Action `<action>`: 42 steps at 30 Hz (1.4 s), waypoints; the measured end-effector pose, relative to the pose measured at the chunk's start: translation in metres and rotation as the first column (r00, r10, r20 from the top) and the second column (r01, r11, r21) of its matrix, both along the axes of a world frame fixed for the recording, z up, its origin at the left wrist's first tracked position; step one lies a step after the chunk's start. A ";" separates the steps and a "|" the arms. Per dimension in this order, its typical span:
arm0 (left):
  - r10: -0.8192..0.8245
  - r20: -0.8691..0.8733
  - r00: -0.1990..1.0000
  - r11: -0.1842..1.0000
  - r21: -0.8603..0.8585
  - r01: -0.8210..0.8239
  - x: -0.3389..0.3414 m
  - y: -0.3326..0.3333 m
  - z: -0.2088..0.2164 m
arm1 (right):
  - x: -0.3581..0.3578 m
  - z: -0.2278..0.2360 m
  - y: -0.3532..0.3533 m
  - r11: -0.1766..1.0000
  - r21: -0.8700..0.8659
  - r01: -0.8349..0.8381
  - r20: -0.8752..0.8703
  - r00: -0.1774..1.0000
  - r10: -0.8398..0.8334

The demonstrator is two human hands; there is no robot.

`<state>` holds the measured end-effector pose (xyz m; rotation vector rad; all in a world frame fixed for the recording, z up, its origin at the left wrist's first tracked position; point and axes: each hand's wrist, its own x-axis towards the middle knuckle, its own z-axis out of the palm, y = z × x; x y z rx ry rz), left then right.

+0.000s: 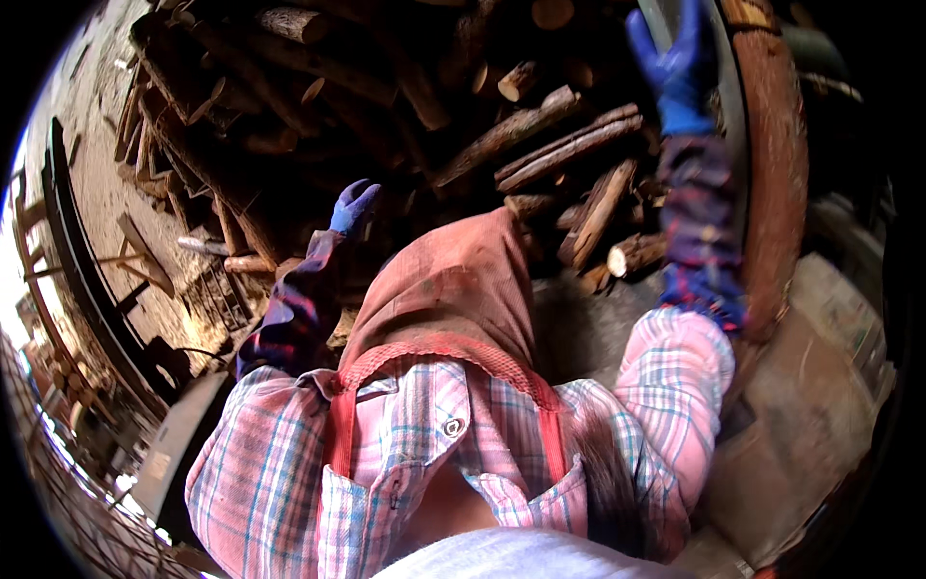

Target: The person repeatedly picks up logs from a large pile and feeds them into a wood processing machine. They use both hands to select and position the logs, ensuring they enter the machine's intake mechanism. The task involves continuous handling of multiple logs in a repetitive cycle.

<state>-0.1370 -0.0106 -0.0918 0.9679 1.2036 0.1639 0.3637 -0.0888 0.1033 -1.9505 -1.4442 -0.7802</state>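
Observation:
My left hand (355,206), in a blue glove, hangs over the dark log pile with its fingers partly spread and nothing in them. Stretched far forward on the right is my right hand (672,66), also gloved in blue, its fingers wide apart and a little blurred. It is over or against a grey rail (730,92); whether it touches cannot be told. Beside that rail runs a long reddish-brown log (772,164). Between my hands lie cut logs, among them a split log (571,150) and a thinner log (509,133).
A short log (637,255) and a bark-covered piece (604,214) lie near my right forearm. More logs (294,24) are heaped in shadow ahead. A red apron (444,289) covers my front. On the left are a wooden frame (145,256) and a dark curved beam (92,280).

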 end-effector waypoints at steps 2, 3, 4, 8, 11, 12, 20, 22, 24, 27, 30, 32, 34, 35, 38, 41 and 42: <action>-0.046 -0.037 0.998 0.995 -0.094 0.042 -0.036 0.001 -0.029 | -0.084 -0.064 -0.069 0.997 -0.059 0.057 -0.293 0.953 -0.072; -0.067 -0.057 0.996 0.989 -0.139 0.059 -0.058 0.002 -0.041 | -0.132 -0.100 -0.107 0.988 -0.100 0.121 -0.423 0.893 -0.152; -0.010 0.020 1.000 0.970 -0.244 0.015 -0.088 -0.001 -0.059 | -0.181 -0.122 -0.143 0.940 -0.269 0.211 -0.481 0.816 -0.321; -0.172 -0.197 0.965 0.919 -0.386 0.085 -0.155 -0.006 -0.071 | -0.363 -0.238 -0.325 0.737 -0.549 0.393 -0.783 0.065 -0.618; -0.320 -0.382 0.867 0.889 -0.436 0.136 -0.217 -0.001 -0.097 | -0.464 -0.232 -0.380 0.501 -0.798 0.335 -0.601 -0.369 -0.709; -0.394 -0.453 0.800 0.873 -0.457 0.172 -0.226 -0.001 -0.107 | -0.483 -0.234 -0.403 0.577 -0.767 0.280 -0.617 -0.571 -0.542; -0.359 -0.181 0.916 0.869 -0.422 0.258 -0.130 -0.030 -0.065 | -0.535 -0.264 -0.451 0.732 -0.574 0.366 -0.723 -0.646 -0.244; -0.338 -0.256 0.906 0.912 -0.326 0.249 -0.109 -0.060 -0.045 | -0.520 -0.300 -0.440 0.664 -0.403 0.630 -0.789 -0.606 0.097; -0.357 -0.236 0.904 0.896 -0.360 0.260 -0.110 -0.076 -0.052 | -0.482 -0.316 -0.440 0.739 -0.329 0.588 -0.735 -0.650 0.191; -0.449 -0.073 0.890 0.845 -0.358 0.397 -0.144 -0.085 -0.085 | -0.433 -0.344 -0.426 0.705 -0.521 0.480 -0.782 -0.600 -0.170; -0.583 -0.151 0.798 0.812 -0.069 0.580 -0.179 -0.099 -0.109 | -0.367 -0.342 -0.380 0.725 -0.636 0.266 -0.661 -0.672 -0.333; -0.257 -0.330 0.908 0.901 -0.422 0.102 -0.210 -0.104 -0.132 | -0.347 -0.344 -0.360 0.678 -0.721 0.141 -0.586 -0.647 -0.488; -0.172 -0.458 0.872 0.934 -0.357 -0.003 -0.242 -0.100 -0.145 | -0.336 -0.397 -0.366 0.665 -0.745 0.058 -0.608 -0.469 -0.641; -0.304 -0.314 0.899 0.899 -0.406 0.163 -0.257 -0.094 -0.149 | -0.329 -0.418 -0.367 0.659 -0.752 0.013 -0.621 -0.351 -0.701; -0.004 -0.547 0.837 0.986 -0.143 -0.088 -0.268 -0.125 -0.141 | -0.292 -0.480 -0.363 0.665 -0.736 -0.131 -0.621 -0.262 -0.739; -0.083 -0.504 0.859 0.989 -0.150 0.008 -0.304 -0.110 -0.163 | -0.252 -0.542 -0.373 0.804 -0.571 -0.165 -0.676 -0.461 -0.575; -0.119 -0.468 0.876 0.979 -0.204 0.024 -0.285 -0.112 -0.162 | -0.250 -0.550 -0.386 0.852 -0.499 -0.159 -0.683 -0.533 -0.500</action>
